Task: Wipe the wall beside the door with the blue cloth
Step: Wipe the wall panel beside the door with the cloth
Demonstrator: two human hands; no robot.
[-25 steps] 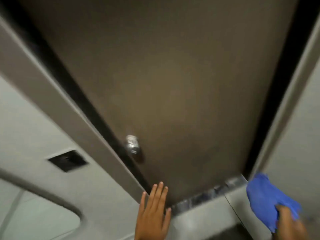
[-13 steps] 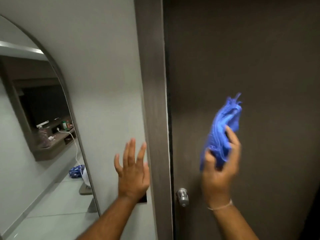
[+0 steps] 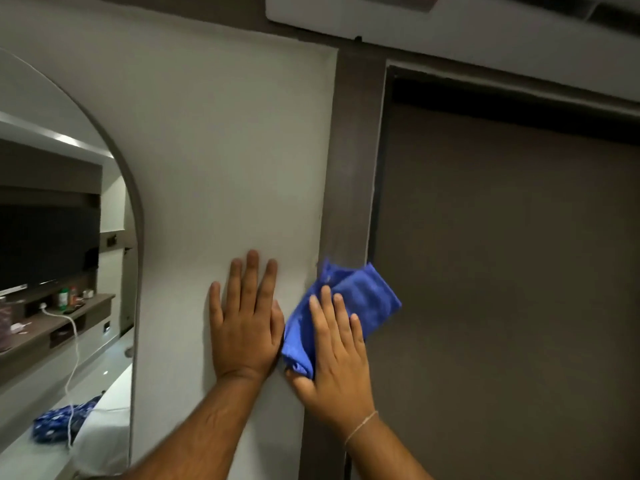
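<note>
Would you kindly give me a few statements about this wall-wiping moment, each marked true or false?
1. The right hand presses the crumpled blue cloth against the brown door frame. True.
2. The left hand holds the cloth. False: it lies flat and bare on the white wall.
3. An arched mirror is left of the hands. True.
4. The dark brown door stands wide open. False: it looks shut.

The left hand (image 3: 244,327), raised off the surface half a second ago, now lies flat on the wall (image 3: 225,161). The right hand (image 3: 334,355) carries the blue cloth (image 3: 349,303) leftward from the door (image 3: 502,271) onto the door frame (image 3: 349,174).
</note>
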